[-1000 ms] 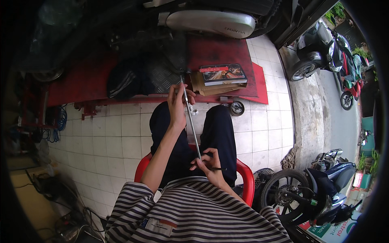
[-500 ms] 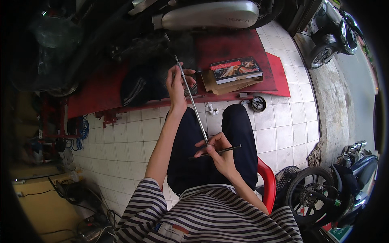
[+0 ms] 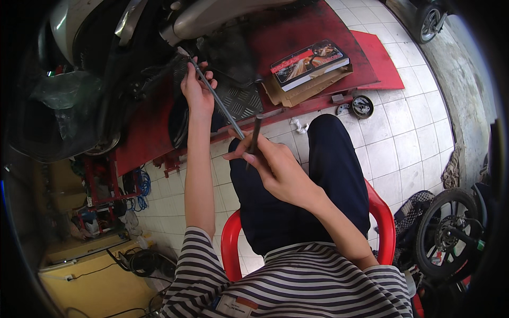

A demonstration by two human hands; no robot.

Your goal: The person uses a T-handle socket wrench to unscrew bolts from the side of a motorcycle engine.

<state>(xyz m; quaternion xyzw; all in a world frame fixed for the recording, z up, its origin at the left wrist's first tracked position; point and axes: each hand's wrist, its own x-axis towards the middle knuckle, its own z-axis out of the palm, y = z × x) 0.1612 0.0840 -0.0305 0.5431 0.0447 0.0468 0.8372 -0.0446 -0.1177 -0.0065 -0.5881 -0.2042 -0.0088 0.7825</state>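
Note:
A long metal T-handle wrench (image 3: 220, 103) slants across in front of me, up and to the left toward the underside of a motorcycle. My left hand (image 3: 199, 95) holds its shaft near the far end, fingers loosely curled around it. At the near end, my right hand (image 3: 281, 172) grips the wrench by its dark crossbar, which stands steeply between the fingers. The far tip reaches the dark parts beside the silver exhaust (image 3: 209, 18); whether it sits on a bolt cannot be made out.
On the red lift platform (image 3: 323, 26) lies a printed box (image 3: 310, 63) atop brown cardboard (image 3: 302, 93). A round drum-like part (image 3: 362, 107) and white crumpled tissue (image 3: 298, 125) are on the tiles. I sit on a red chair (image 3: 383, 222); a wheel (image 3: 445, 238) stands right.
Both hands have moved the wrench up and left, its tip nearer the motorcycle. The crossbar has turned from nearly level to steep. My view has shifted toward the left.

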